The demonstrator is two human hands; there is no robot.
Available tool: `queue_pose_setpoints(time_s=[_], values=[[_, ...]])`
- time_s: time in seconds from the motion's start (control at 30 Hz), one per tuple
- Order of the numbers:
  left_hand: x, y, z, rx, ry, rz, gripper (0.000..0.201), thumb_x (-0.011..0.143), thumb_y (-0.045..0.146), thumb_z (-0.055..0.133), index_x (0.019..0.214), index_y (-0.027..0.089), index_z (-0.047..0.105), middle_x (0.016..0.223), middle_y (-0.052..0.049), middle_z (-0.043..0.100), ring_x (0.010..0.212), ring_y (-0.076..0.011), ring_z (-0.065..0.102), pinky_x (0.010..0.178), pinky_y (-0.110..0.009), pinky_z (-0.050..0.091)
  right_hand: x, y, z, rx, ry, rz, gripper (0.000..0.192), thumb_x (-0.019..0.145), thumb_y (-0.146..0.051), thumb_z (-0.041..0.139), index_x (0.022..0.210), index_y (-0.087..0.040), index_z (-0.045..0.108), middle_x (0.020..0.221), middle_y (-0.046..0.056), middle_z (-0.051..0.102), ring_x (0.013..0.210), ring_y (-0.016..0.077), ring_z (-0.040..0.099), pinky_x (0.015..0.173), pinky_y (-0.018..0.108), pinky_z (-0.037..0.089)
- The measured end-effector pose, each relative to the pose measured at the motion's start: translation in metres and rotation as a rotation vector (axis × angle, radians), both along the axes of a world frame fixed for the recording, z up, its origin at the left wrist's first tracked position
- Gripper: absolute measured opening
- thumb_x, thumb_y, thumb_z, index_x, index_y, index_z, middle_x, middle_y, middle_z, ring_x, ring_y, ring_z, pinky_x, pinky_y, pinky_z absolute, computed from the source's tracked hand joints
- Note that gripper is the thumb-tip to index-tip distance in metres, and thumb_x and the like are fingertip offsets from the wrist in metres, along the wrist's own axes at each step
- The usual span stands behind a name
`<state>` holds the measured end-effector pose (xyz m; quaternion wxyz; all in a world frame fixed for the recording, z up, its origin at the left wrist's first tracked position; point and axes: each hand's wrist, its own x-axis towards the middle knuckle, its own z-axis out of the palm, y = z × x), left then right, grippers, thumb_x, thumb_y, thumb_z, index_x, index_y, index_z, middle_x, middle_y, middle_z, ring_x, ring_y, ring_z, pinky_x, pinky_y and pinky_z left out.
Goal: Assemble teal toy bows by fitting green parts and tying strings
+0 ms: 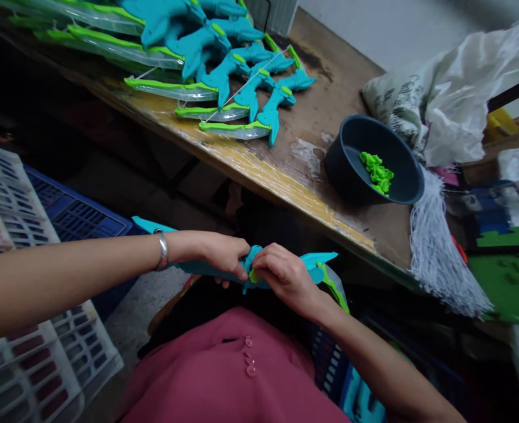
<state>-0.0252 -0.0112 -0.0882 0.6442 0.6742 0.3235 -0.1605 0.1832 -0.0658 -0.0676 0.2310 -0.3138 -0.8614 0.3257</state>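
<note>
Over my lap I hold a teal plastic toy bow (316, 265) with a green trim. My left hand (224, 255), a silver bracelet on its wrist, grips the bow's left side. My right hand (285, 279) grips its middle and pinches a small green piece (254, 276) against it. On the wooden table (330, 111) ahead stands a dark round bowl (365, 182) holding several small green plastic pieces (377, 173). A pile of finished teal and green bows (224, 64) lies at the table's far left.
A white plastic crate (7, 200) and a blue crate (78, 214) stand at my left. A bundle of white strings (439, 252) hangs off the table's right end, beside a white sack (453, 100). Green foam sheets (506, 276) lie far right.
</note>
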Motion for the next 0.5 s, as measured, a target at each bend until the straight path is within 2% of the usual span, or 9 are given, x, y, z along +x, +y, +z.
queue_pose_setpoints(time_s=[0.17,0.33,0.43,0.5], values=[[0.005,-0.004,0.003,0.050,0.005,0.035,0.033,0.076,0.041,0.069,0.096,0.016,0.061,0.070,-0.005,0.070,0.061,-0.0235,0.070,0.049,-0.029,0.053,0.001,-0.008,-0.011,0.131,0.036,-0.054,0.012,0.100,-0.012,0.056,0.110,-0.018,0.060,0.106,0.010,0.062,0.094,0.0175,0.060,0.077,0.029,0.052],[0.014,-0.010,0.017,0.141,0.108,0.031,0.032,0.081,0.043,0.063,0.094,0.014,0.063,0.060,-0.005,0.066,0.058,-0.0238,0.068,0.049,-0.029,0.049,0.003,-0.013,-0.024,0.187,0.046,-0.148,0.013,0.099,-0.015,0.058,0.111,-0.021,0.059,0.107,0.008,0.060,0.096,0.0191,0.060,0.077,0.031,0.055],[0.016,-0.012,0.023,0.227,0.166,0.007,0.034,0.082,0.046,0.062,0.090,0.014,0.064,0.065,-0.008,0.069,0.064,-0.0251,0.069,0.053,-0.029,0.049,0.006,-0.014,-0.026,0.158,0.005,-0.263,0.026,0.099,-0.025,0.062,0.124,-0.021,0.055,0.117,0.012,0.058,0.106,0.0239,0.059,0.087,0.039,0.056],[0.016,-0.013,0.025,0.305,0.188,0.000,0.036,0.081,0.050,0.062,0.088,0.015,0.065,0.076,-0.011,0.073,0.072,-0.0277,0.071,0.057,-0.031,0.049,0.009,-0.012,-0.025,0.095,-0.070,-0.259,0.038,0.100,-0.032,0.060,0.135,-0.020,0.048,0.122,0.014,0.058,0.111,0.0268,0.059,0.092,0.044,0.055]])
